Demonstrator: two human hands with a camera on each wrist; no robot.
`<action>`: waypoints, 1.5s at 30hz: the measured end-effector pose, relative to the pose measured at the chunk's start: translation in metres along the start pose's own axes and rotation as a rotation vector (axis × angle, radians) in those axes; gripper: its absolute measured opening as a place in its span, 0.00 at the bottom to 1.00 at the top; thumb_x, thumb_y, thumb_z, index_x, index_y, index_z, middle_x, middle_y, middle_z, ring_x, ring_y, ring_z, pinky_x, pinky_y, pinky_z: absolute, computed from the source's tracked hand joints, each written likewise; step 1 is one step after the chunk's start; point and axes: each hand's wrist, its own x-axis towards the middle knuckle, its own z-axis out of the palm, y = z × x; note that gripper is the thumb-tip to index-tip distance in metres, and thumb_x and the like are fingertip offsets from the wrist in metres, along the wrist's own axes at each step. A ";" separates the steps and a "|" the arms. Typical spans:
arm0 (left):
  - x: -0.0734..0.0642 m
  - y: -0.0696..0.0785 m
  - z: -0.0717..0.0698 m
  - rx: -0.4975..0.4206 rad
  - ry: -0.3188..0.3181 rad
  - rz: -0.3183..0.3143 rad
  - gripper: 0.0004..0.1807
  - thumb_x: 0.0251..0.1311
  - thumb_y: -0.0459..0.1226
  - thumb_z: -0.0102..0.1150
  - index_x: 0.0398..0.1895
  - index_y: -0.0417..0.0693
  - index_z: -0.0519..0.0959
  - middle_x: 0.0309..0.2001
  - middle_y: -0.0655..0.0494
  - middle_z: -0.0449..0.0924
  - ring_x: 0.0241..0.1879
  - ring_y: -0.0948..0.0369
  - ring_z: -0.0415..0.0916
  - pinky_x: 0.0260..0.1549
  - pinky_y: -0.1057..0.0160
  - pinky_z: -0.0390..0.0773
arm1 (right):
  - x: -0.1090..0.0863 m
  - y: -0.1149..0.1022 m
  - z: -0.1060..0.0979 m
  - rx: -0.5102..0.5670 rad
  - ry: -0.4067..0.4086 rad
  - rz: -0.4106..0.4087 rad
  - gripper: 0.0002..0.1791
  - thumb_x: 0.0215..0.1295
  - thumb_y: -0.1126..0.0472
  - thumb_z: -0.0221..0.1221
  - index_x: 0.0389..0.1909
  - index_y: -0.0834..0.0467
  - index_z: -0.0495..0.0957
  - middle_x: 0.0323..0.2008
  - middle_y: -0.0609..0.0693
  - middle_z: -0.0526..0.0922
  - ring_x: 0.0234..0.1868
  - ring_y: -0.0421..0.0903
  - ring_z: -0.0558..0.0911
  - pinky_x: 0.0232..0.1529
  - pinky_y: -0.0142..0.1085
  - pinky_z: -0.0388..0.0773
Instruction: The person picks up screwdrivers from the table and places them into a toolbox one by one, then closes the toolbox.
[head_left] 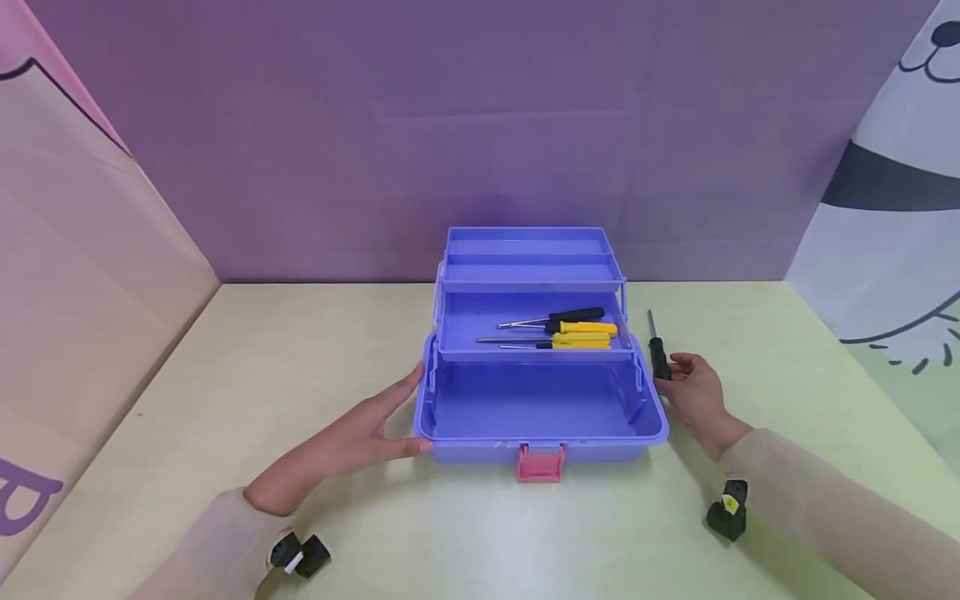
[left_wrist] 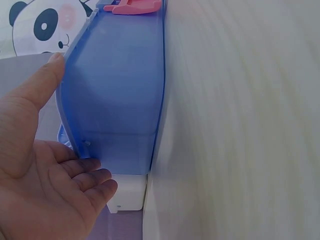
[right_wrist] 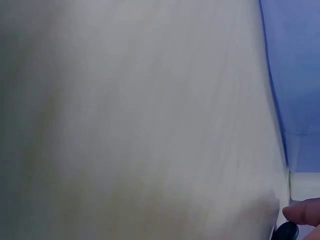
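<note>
A blue-purple plastic toolbox (head_left: 540,452) stands open on the table, its trays stepped up behind the deep lower compartment. In the middle tray (head_left: 465,325) lie a black-handled screwdriver (head_left: 577,315) and several yellow-handled screwdrivers (head_left: 585,329). My left hand (head_left: 367,429) rests against the toolbox's left side, thumb at the front corner and fingers extended farther back. My right hand (head_left: 699,396), right of the toolbox, pinches the handle end of another black screwdriver (head_left: 659,358), whose shaft points away from me. The right wrist view shows only a fingertip beside that black handle (right_wrist: 286,231).
A pink latch (head_left: 540,465) hangs at the toolbox's front. The light wooden table (head_left: 322,350) runs back to a purple backdrop (head_left: 525,142), with printed panels at both sides. An upper tray (head_left: 532,268) sits above and behind the tools.
</note>
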 end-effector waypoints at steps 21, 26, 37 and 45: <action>0.000 0.000 0.000 0.003 -0.005 0.008 0.51 0.58 0.45 0.63 0.75 0.44 0.40 0.74 0.44 0.40 0.72 0.43 0.41 0.65 0.41 0.52 | -0.003 0.001 -0.009 0.036 0.029 0.009 0.25 0.60 0.70 0.55 0.58 0.74 0.65 0.49 0.66 0.75 0.34 0.32 0.74 0.31 0.19 0.71; 0.000 0.001 0.000 0.005 0.001 0.005 0.52 0.57 0.46 0.64 0.74 0.44 0.40 0.74 0.45 0.40 0.72 0.44 0.41 0.65 0.42 0.52 | 0.000 0.003 -0.014 0.089 0.035 -0.011 0.24 0.59 0.70 0.55 0.56 0.76 0.66 0.35 0.52 0.80 0.26 0.25 0.74 0.30 0.19 0.74; -0.001 0.001 0.000 0.018 -0.001 0.003 0.51 0.58 0.45 0.63 0.74 0.42 0.41 0.74 0.42 0.41 0.71 0.42 0.42 0.65 0.40 0.53 | 0.000 0.006 -0.028 0.114 0.049 0.032 0.24 0.64 0.63 0.56 0.59 0.69 0.68 0.27 0.31 0.75 0.30 0.27 0.74 0.33 0.21 0.74; -0.001 0.001 0.000 -0.018 -0.001 -0.006 0.53 0.55 0.45 0.66 0.75 0.45 0.40 0.74 0.47 0.40 0.72 0.46 0.40 0.65 0.43 0.53 | 0.002 0.008 -0.039 0.310 0.088 0.081 0.14 0.62 0.63 0.60 0.49 0.58 0.77 0.25 0.28 0.77 0.31 0.26 0.75 0.33 0.19 0.74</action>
